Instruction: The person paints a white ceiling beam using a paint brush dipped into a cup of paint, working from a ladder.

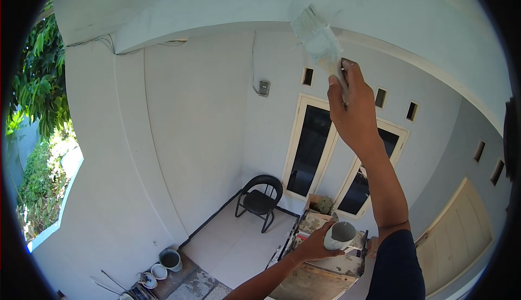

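Observation:
My right hand is raised overhead and grips the handle of a wide paintbrush. Its white-coated bristles press against the pale concrete beam above me. Low in the view, my left hand holds a small cup of white paint upright, at about waist height. I am looking down from a height onto the porch floor.
A black chair stands on the tiled floor below, near the white-framed windows. A paint-spattered wooden platform lies under my left hand. Buckets and bowls sit by the wall at lower left. Trees show at the left.

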A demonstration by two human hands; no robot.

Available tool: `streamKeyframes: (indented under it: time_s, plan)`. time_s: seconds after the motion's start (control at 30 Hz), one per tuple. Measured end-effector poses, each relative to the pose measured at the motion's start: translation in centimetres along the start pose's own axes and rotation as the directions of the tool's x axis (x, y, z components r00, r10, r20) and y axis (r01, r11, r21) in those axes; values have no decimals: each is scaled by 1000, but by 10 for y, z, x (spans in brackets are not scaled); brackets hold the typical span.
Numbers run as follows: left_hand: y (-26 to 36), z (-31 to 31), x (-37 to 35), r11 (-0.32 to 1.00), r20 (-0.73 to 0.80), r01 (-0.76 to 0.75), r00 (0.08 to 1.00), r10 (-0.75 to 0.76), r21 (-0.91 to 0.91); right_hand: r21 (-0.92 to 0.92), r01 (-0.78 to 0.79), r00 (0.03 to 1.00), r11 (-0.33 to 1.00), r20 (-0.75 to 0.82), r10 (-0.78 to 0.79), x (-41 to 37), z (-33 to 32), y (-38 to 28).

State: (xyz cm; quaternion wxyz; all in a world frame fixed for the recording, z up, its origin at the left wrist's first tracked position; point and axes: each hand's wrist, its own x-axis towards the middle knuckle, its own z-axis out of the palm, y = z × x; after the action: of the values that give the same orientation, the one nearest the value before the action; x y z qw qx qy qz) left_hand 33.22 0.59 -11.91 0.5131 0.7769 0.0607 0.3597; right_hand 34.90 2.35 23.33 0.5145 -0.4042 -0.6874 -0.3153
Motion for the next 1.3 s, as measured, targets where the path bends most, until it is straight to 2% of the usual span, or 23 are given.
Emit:
streamKeyframes:
  time_s: [0.1, 0.23, 0.3, 0.47, 0.53, 0.67, 0.73, 0.77, 0.83, 0.87, 0.9, 0.93, 0.97, 1.0, 1.07, 1.3]
  plan:
    - [0, 0, 0, 1000, 27, 21, 999, -20, -20, 34, 60, 997, 998, 38, -61, -9, 6, 15]
    - [7, -2, 2, 997, 51, 64, 997, -61, -41, -20, 121, 992, 992, 43, -120, -21, 7, 55]
    - [6, -3, 2, 996, 59, 83, 995, -80, -41, -189, 263, 964, 946, 15, -265, -21, 5, 78]
    - [-1, -3, 5, 997, 92, 56, 994, -51, -56, -194, 249, 967, 949, 100, -233, -12, -17, 103]
    - [-1, -2, 5, 997, 73, 44, 997, -39, -61, -268, 401, 911, 876, 16, -412, -6, -16, 112]
    - [1, -2, 7, 999, 60, 12, 998, -10, -43, -267, 450, 888, 852, 34, -458, -2, -15, 104]
    - [3, -2, 6, 998, 64, 29, 998, -25, -51, -126, 377, 926, 918, 86, -368, -10, -12, 86]
    - [3, -3, 6, 997, 72, 42, 997, -37, -58, -124, 380, 925, 917, 87, -371, -13, -12, 75]
    - [3, -3, 6, 998, 71, 43, 997, -40, -44, 187, 254, 962, 949, 57, -269, -19, -14, 51]
    - [3, -3, 5, 998, 74, 48, 996, -46, -29, 190, 259, 960, 947, 56, -274, -21, -20, 39]
    - [3, -4, 6, 999, 68, 43, 997, -41, -27, 377, 44, 991, 925, 103, -89, -21, -27, 27]
    - [3, -4, 5, 999, 70, 40, 997, -39, -15, 534, -175, 978, 827, 188, 86, -20, -33, 16]
    - [3, -3, 5, 999, 72, 38, 997, -37, -4, 556, -233, 970, 798, 196, 146, -18, -36, 8]
    - [1, -3, 4, 999, 66, 33, 997, -33, -5, 556, -230, 970, 799, 199, 140, -14, -38, 2]
    - [-3, -1, 3, 999, 66, 23, 998, -21, -29, 625, -394, 919, 674, 285, 273, -9, -40, -6]
    - [1, -4, 3, 1000, 71, 17, 997, -16, -23, 646, -476, 879, 597, 339, 334, -1, -35, -12]
